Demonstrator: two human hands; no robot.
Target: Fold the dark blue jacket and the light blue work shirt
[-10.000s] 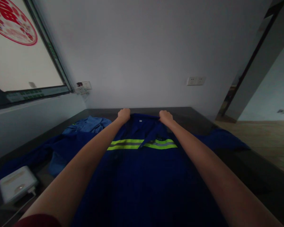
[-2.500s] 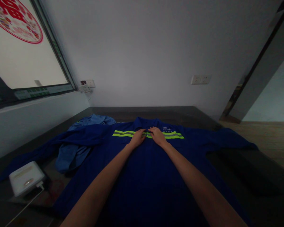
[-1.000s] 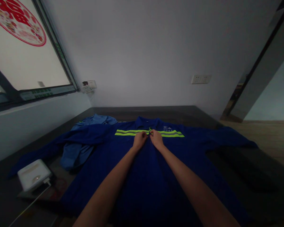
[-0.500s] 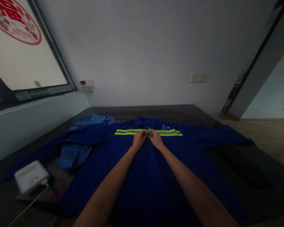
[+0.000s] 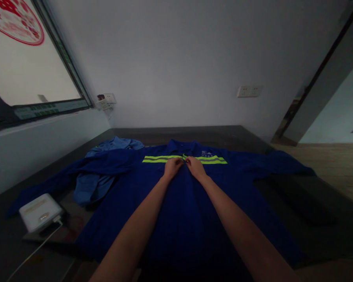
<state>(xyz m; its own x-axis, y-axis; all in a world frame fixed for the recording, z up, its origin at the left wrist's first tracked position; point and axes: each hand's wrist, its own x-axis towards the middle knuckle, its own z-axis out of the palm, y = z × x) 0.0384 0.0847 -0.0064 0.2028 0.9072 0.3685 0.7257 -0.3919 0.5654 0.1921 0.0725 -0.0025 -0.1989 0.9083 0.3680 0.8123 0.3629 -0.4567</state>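
Note:
A dark blue work jacket [image 5: 176, 203] lies spread out with its collar away from me and its sleeves out to both sides. A yellow-green reflective stripe [image 5: 213, 160] crosses its chest, and a small white print [image 5: 206, 153] sits above the stripe on the right. At the front opening, level with the stripe, my left hand [image 5: 173, 167] pinches one edge of the jacket. Close beside it, my right hand [image 5: 195, 167] pinches the other edge. The fingertips are nearly together, and any fastener between them is too small to make out.
The jacket lies on a dark table [image 5: 206, 131] against a wall with sockets [image 5: 249, 91]. Under the left sleeve is a crumpled lighter blue garment [image 5: 94, 188]. A white device [image 5: 40, 212] with a cable stands at the left. A dark flat item [image 5: 307, 203] lies at the right.
My hands have moved slightly apart at the front opening, the right one shifting a little to the right. The whole view has tilted slightly; the jacket lies as before.

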